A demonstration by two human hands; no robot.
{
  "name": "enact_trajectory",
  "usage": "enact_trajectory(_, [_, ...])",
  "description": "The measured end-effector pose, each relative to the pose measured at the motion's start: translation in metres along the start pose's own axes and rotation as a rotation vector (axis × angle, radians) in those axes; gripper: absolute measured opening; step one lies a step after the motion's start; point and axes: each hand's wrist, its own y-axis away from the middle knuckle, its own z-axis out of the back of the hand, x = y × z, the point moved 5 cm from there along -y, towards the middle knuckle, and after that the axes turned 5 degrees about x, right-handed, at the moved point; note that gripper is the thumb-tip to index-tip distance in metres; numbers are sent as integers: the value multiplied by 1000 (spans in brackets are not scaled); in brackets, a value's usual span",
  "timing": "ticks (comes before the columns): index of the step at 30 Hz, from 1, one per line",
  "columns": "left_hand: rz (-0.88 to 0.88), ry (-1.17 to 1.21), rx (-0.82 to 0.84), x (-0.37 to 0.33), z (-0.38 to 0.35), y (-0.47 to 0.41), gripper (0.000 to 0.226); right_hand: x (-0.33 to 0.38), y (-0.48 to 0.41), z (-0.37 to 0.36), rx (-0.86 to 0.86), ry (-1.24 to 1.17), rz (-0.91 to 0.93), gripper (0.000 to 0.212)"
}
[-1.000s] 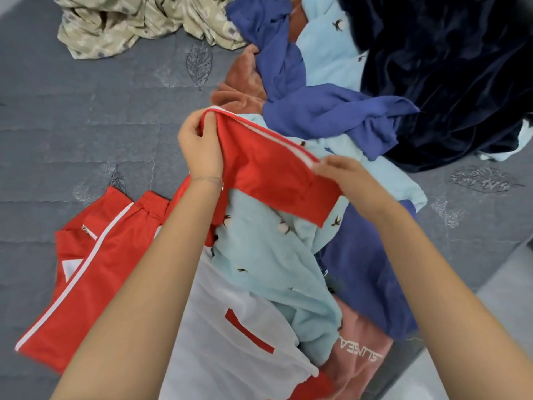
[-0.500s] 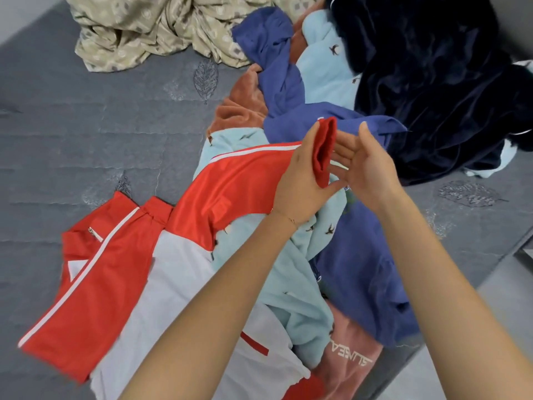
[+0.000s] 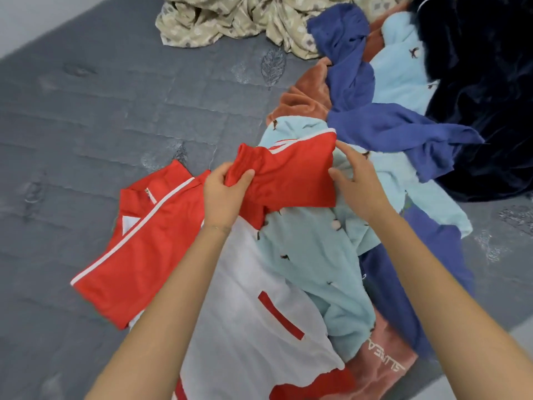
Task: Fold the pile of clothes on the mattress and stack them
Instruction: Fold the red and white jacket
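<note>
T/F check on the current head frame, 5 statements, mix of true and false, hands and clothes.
1. The left hand grips the red sleeve. True.
2. The red and white jacket sits folded on a stack. False: it lies spread out on the mattress, with only the sleeve lifted.
3. A beige patterned cloth lies crumpled at the far side of the mattress. True.
4. The right hand holds the dark navy garment. False: it is at the red sleeve's right edge, and the navy garment lies apart from it.
5. A light blue garment lies under the red sleeve. True.
</note>
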Motion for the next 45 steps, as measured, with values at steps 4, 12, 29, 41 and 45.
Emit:
enact_trajectory(4, [165, 45, -57, 36, 65, -1, 22, 18, 2, -62, 138, 105, -44, 58])
enact_trajectory(12, [253, 228, -277, 83, 164, 30, 32, 50, 10, -160, 230, 561, 36, 68])
enact_trajectory(29, [455, 64, -646, 245, 339, 130, 15, 56, 16, -297, 534, 790, 16, 70])
enact_trajectory(41, [537, -182, -543, 269, 334, 141, 35, 43, 19, -265, 255, 690, 180, 30])
enact_trajectory(45, [506, -268, -572, 267, 328, 140, 36, 52, 17, -257, 212, 565, 199, 45])
